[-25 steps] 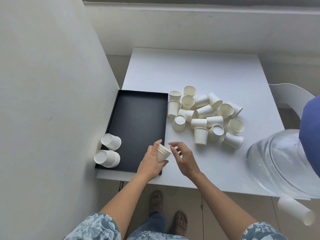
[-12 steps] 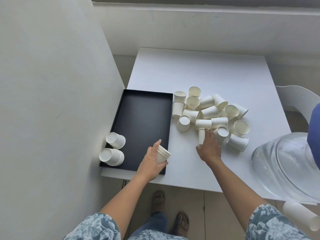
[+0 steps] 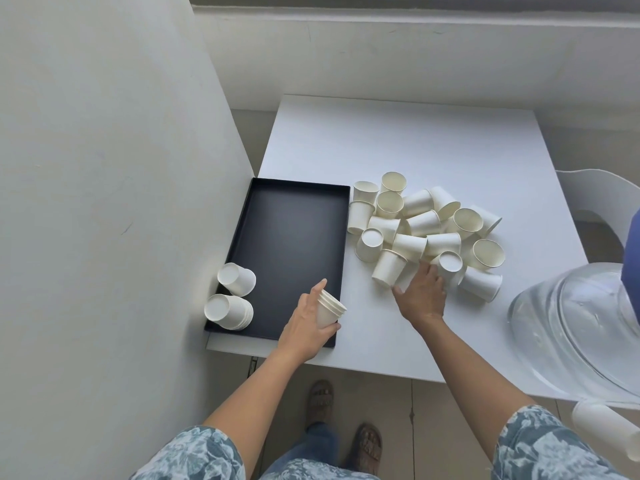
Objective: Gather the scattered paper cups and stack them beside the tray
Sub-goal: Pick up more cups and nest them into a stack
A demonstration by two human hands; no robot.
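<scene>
Head view — unmarked paper cups

Nested cups in left hand

Right hand, a second ago beside nested cups in left hand, now out at near edge of loose cup pile, fingers round one cup; neighbouring cup tipped over, leaning left
</scene>
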